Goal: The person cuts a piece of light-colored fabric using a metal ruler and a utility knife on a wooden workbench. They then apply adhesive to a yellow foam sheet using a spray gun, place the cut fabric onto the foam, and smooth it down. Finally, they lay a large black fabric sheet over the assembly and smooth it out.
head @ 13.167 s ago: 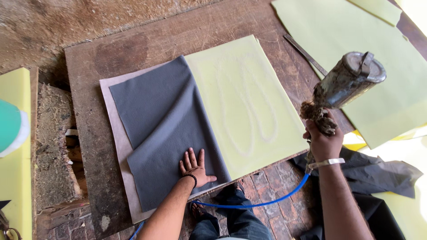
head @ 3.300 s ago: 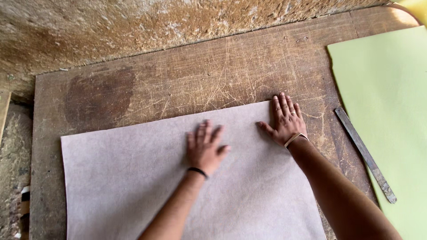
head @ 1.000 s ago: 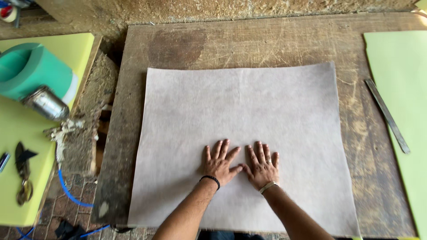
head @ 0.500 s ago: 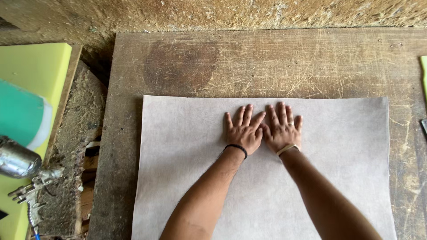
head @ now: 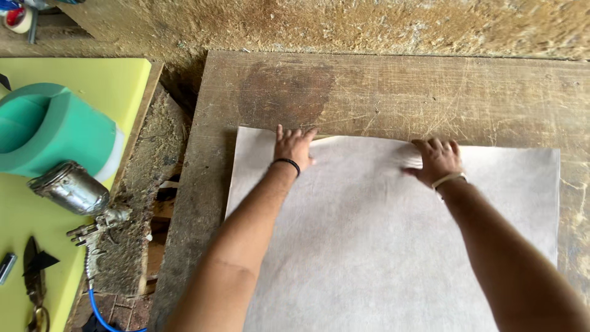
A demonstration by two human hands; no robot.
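Observation:
A large pale grey sheet of fabric [head: 381, 246] lies flat on a scratched wooden board [head: 393, 92]. My left hand [head: 294, 147] presses palm-down on the sheet's far edge near its left corner, fingers spread. My right hand [head: 437, 161] rests flat on the same far edge further right, fingers together and pointing left. A thin yellow-green strip of the layer under the sheet shows just past my left fingertips. Neither hand holds anything.
To the left, a yellow-green foam slab [head: 37, 203] carries a teal foam roll [head: 52, 129], a metal spray gun [head: 77, 197] with a blue hose [head: 104, 313], and scissors [head: 34, 283]. A rough gap [head: 147, 203] separates it from the board. A crumbly wall [head: 369, 24] runs behind.
My hands have slid apart from the middle of the sheet out along its far edge, left hand toward the left corner, right hand to the right. The view shifted left.

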